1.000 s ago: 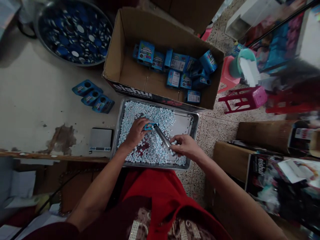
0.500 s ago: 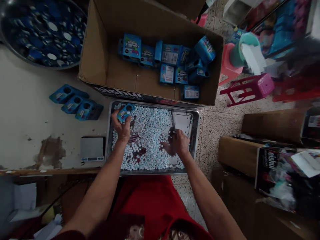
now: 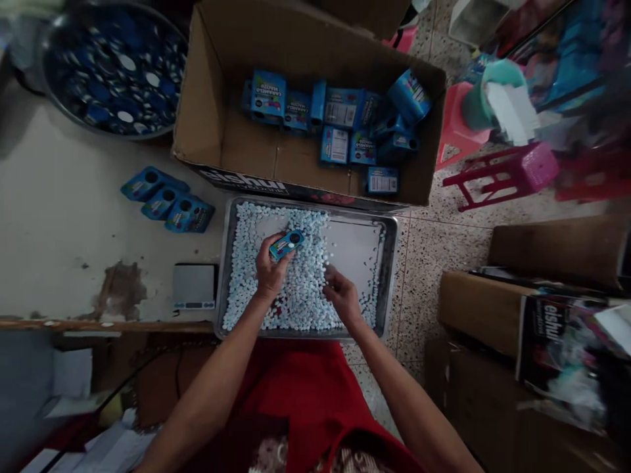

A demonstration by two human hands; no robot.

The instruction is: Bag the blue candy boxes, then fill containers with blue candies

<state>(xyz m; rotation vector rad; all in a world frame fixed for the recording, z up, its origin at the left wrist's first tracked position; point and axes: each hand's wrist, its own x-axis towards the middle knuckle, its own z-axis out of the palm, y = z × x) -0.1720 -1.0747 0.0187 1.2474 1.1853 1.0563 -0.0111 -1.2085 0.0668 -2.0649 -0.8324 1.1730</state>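
Note:
My left hand (image 3: pixel 271 272) grips a small blue candy box (image 3: pixel 286 244) over the metal tray (image 3: pixel 398 263). The box's round dark hole faces up, and a pale piece shows beside it. Small white and pale blue candies (image 3: pixel 300 299) lie spread over the tray's left and middle. My right hand (image 3: pixel 342 295) is low at the right edge of the candies, its fingers curled together; whatever they hold is hidden. Several similar blue boxes (image 3: pixel 190 213) with round holes stand on the table left of the tray.
Behind the tray stands a cardboard box (image 3: pixel 236 148) with several blue candy boxes inside. A metal bowl (image 3: pixel 111 135) of blue and white round pieces is at the far left. A small scale (image 3: pixel 194 284) sits left of the tray. Stools (image 3: pixel 539 167) and cartons (image 3: pixel 478 305) stand at the right.
My left hand has carried the blue box from the tray's upper left toward its middle. My right hand has shifted left to the candies, and more bare tray shows at right.

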